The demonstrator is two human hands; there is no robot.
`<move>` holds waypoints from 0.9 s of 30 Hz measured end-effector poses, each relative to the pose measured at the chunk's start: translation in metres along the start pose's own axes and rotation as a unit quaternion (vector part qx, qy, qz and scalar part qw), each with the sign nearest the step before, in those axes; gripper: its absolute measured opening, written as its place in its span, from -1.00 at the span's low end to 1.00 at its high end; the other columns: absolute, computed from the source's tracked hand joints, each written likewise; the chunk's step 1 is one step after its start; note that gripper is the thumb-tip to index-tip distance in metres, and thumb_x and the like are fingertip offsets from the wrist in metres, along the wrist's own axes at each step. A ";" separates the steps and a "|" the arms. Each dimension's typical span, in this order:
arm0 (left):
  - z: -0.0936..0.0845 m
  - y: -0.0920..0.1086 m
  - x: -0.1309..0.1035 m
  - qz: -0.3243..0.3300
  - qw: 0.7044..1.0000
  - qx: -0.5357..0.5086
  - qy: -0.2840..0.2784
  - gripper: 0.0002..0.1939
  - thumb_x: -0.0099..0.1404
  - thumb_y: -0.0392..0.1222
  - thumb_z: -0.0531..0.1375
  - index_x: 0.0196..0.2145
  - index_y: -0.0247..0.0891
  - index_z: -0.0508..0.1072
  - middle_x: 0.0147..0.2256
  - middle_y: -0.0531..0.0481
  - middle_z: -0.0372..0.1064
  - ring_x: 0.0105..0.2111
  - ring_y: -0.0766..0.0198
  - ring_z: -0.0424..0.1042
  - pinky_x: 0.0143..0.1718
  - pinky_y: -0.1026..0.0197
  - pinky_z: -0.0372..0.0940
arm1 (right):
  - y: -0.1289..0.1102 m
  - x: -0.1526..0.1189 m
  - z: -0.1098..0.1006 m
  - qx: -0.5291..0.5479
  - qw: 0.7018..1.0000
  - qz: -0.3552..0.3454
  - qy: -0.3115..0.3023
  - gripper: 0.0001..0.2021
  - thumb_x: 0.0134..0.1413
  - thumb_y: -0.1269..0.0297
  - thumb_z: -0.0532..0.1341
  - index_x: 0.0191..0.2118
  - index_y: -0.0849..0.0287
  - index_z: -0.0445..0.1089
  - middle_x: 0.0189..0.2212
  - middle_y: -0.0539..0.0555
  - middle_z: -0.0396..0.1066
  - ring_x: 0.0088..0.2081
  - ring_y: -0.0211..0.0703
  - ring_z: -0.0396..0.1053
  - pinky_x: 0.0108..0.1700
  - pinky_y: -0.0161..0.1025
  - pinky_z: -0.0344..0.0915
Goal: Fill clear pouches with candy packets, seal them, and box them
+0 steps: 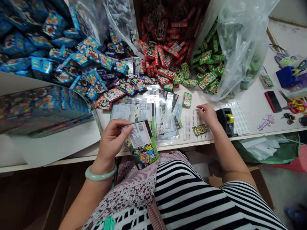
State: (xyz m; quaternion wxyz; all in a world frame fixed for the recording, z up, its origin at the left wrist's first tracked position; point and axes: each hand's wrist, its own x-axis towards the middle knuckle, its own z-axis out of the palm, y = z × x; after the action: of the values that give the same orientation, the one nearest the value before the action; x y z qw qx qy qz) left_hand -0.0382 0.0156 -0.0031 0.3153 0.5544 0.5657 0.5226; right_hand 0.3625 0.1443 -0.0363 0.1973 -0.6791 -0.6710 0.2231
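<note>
Our left hand [112, 140] pinches the packet [144, 152] across the front edge of the tabletop [256, 105]. Our right hand [208, 115] curls loosely by the sticker sheet [189, 123]; whether it holds anything, we can't tell. We seem to be at a sticker-picking step, calling for light fingertips. Beyond, red boxes [165, 52] spill from a carton [208, 20].
</note>
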 end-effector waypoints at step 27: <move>0.015 0.030 -0.007 0.019 0.998 -0.009 -0.056 -0.88 0.35 -0.10 0.18 -0.27 -0.18 0.40 -0.34 0.02 0.39 -0.31 0.27 0.38 -0.25 0.18 0.31 | -0.233 -0.039 0.012 0.198 0.867 -0.355 -0.290 -0.81 0.16 0.15 0.25 -0.39 0.13 0.44 -0.46 0.00 0.47 -0.40 -0.23 0.36 -0.32 -0.25 0.26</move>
State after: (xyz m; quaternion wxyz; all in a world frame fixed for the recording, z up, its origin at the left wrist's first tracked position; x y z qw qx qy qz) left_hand -0.0140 0.0077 0.0200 0.3413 0.5904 0.5320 0.5019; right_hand 0.1641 0.1099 0.0878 0.1903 -0.2469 -0.8352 0.4530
